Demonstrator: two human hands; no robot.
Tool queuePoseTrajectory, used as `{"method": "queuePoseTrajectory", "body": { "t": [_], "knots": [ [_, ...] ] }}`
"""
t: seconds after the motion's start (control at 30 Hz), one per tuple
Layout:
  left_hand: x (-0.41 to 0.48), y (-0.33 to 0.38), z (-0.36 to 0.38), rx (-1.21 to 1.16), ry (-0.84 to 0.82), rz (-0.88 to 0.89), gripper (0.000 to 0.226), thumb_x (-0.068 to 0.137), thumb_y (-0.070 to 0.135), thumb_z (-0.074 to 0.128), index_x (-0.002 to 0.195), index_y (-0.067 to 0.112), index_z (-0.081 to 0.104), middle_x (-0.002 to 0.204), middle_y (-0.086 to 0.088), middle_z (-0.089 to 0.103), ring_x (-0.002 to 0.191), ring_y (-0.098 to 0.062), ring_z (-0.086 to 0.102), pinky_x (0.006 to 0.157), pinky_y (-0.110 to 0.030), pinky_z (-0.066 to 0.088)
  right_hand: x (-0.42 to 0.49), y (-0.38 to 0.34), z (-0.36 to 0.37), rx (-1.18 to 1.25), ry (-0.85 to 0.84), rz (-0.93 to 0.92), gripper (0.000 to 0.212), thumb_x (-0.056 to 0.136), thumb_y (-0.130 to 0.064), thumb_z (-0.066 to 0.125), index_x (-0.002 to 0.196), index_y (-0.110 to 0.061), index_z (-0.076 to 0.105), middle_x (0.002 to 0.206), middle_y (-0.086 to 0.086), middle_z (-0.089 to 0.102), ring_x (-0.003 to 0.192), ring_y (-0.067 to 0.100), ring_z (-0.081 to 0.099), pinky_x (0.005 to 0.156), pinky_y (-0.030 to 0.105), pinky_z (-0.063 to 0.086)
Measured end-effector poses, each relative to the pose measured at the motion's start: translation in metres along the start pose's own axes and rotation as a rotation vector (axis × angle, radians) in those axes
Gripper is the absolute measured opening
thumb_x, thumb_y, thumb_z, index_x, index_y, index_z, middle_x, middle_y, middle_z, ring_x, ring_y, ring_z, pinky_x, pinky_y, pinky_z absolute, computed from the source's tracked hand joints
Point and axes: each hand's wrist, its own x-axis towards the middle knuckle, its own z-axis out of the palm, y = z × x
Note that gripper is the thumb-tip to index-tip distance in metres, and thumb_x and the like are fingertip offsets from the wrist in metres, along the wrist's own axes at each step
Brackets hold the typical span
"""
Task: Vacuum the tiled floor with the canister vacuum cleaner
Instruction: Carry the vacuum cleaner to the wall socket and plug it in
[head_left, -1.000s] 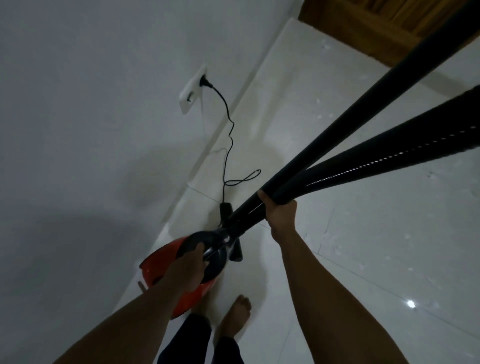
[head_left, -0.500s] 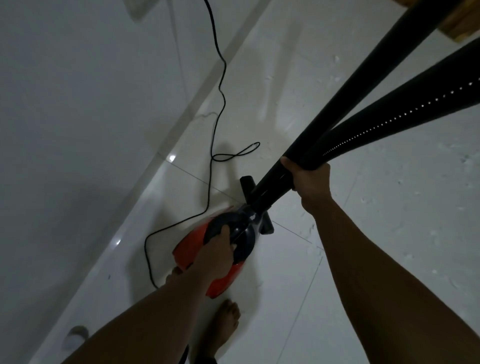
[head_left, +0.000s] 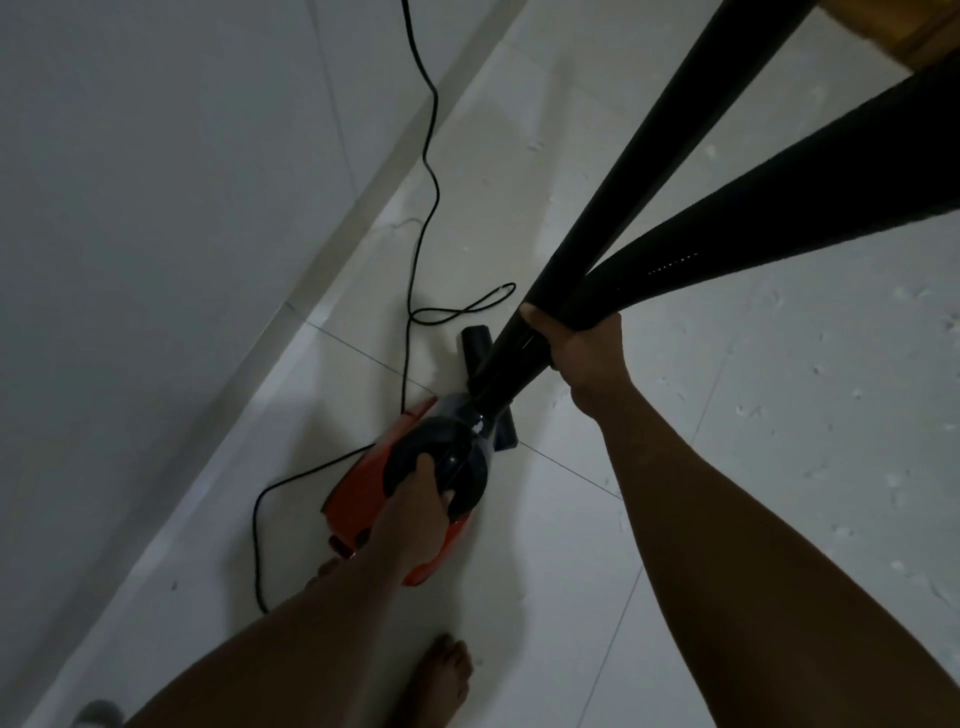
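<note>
Hands grip a red-and-black canister vacuum cleaner above a white tiled floor in dim light. At about 7 o'clock from frame centre, the left hand is clenched around the dark handle on top of the red body, fingers wrapped over it. At about 2 o'clock from that hand, the right hand grasps 2 black lengths together, the rigid tube and the ribbed hose, just where they meet. The vacuum's body sits between the 2 hands and slightly lower left of the right one; whether it rests on the tiles or hangs just above them cannot be told. Its long axis runs from 7 o'clock to 1 o'clock, the nozzle end pointing toward 1 o'clock, and the tube carries that line on to the top edge while the hose splays off toward 3 o'clock. A black power cord trails from the body's 8 o'clock side, loops on the floor and climbs toward 12 o'clock along the grey wall. A bare foot stands at 6 o'clock, and a wooden corner shows at 1 o'clock.
</note>
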Motion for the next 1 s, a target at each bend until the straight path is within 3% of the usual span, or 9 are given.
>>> {"method": "queuePoseTrajectory", "body": {
  "t": [0.13,0.2,0.27,0.37,0.47,0.53,0.67,0.77,1.0],
  "knots": [
    [0.01,-0.006,0.004,-0.024,0.047,0.042,0.034,0.101,0.025,0.051,0.132,0.013,0.042,0.098,-0.01,0.066,0.09,-0.03,0.068,0.066,-0.031,0.049,0.006,0.003,0.008,0.008,-0.014,-0.01,0.027,0.077,-0.018,0.084,0.099,-0.015,0.069,0.091,0.003,0.073,0.082,0.017,0.069,0.063,0.024,0.051],
    [0.011,-0.013,0.002,-0.048,0.012,0.086,0.034,0.095,0.029,0.061,0.124,0.016,0.048,0.101,-0.001,0.064,0.095,-0.023,0.066,0.075,-0.03,0.052,0.006,0.001,0.009,0.01,-0.031,-0.016,0.021,0.079,-0.016,0.083,0.094,-0.018,0.068,0.091,0.003,0.073,0.084,0.017,0.07,0.062,0.023,0.051],
    [0.014,-0.027,-0.009,0.065,0.005,0.231,0.053,0.08,0.046,0.074,0.123,0.023,0.051,0.114,0.004,0.061,0.109,-0.017,0.059,0.092,-0.036,0.053,0.005,0.002,0.008,0.005,-0.048,-0.027,0.02,0.08,-0.016,0.082,0.094,-0.019,0.068,0.092,0.004,0.073,0.088,0.02,0.071,0.066,0.026,0.052],
    [0.02,-0.057,-0.03,0.487,-0.002,0.444,0.091,0.058,0.061,0.081,0.134,0.025,0.048,0.142,-0.004,0.044,0.133,-0.031,0.037,0.109,-0.053,0.039,0.006,0.002,0.009,0.009,-0.049,-0.022,0.02,0.08,-0.018,0.082,0.095,-0.02,0.069,0.095,0.006,0.074,0.092,0.024,0.072,0.074,0.035,0.057],
    [0.026,-0.08,-0.043,0.729,-0.01,0.61,0.122,0.048,0.064,0.085,0.149,0.031,0.026,0.156,-0.015,0.017,0.141,-0.043,0.018,0.113,-0.061,0.024,0.006,0.001,0.008,0.016,-0.044,-0.027,0.019,0.08,-0.016,0.082,0.094,-0.02,0.069,0.099,0.009,0.075,0.092,0.024,0.073,0.078,0.041,0.06],
    [0.03,-0.09,-0.045,0.82,-0.011,0.695,0.135,0.043,0.058,0.09,0.153,0.03,0.018,0.16,-0.018,0.006,0.144,-0.042,0.008,0.108,-0.06,0.022,0.005,0.001,0.008,0.023,-0.043,-0.037,0.017,0.081,-0.015,0.08,0.091,-0.021,0.069,0.099,0.01,0.075,0.091,0.024,0.073,0.077,0.041,0.061],
    [0.033,-0.1,-0.045,0.842,0.056,0.794,0.133,0.052,0.046,0.092,0.157,0.03,0.011,0.162,-0.018,0.006,0.15,-0.034,-0.008,0.109,-0.062,0.033,0.004,0.002,0.01,0.036,-0.035,-0.018,0.016,0.081,-0.012,0.08,0.089,-0.021,0.069,0.098,0.01,0.075,0.09,0.024,0.074,0.074,0.04,0.06],
    [0.037,-0.105,-0.041,0.847,0.053,0.794,0.132,0.059,0.046,0.087,0.157,0.031,0.0,0.162,-0.019,0.009,0.15,-0.037,0.001,0.109,-0.063,0.035,0.005,0.001,0.011,0.021,-0.035,-0.027,0.015,0.082,-0.014,0.079,0.088,-0.022,0.069,0.096,0.008,0.075,0.087,0.021,0.074,0.07,0.036,0.06],
    [0.041,-0.113,-0.038,0.894,0.034,0.766,0.113,0.072,0.048,0.077,0.158,0.023,0.008,0.164,-0.018,0.0,0.151,-0.037,0.003,0.114,-0.063,0.026,0.009,0.007,0.01,0.013,-0.024,-0.041,0.015,0.082,-0.016,0.079,0.093,-0.017,0.07,0.1,0.013,0.074,0.09,0.025,0.074,0.072,0.042,0.062]
  ]
}}
